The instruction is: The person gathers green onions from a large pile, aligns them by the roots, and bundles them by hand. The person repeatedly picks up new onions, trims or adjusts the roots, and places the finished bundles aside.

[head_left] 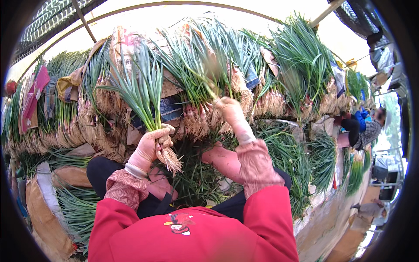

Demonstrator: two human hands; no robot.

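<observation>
My left hand point(150, 146), in a pale glove, is closed around a bunch of scallions point(150, 98). Their long green leaves fan upward, and a tuft of pale roots point(169, 160) hangs below the fist. My right hand point(230, 112), also gloved, is raised to the right of that bunch, in front of the piled plants. From its fingers a thin yellowish-green scallion stalk point(201, 78) slants up and left, partly smeared by motion. Behind both hands stands a long row of rooted scallions point(196, 111), roots toward me.
Loose green leaves point(192, 183) lie between my legs. More scallions lie at the left point(78, 205) and right point(283, 170). Cloths and brown sacking point(122, 50) are tucked among the row. Another person point(366, 126) sits at the far right.
</observation>
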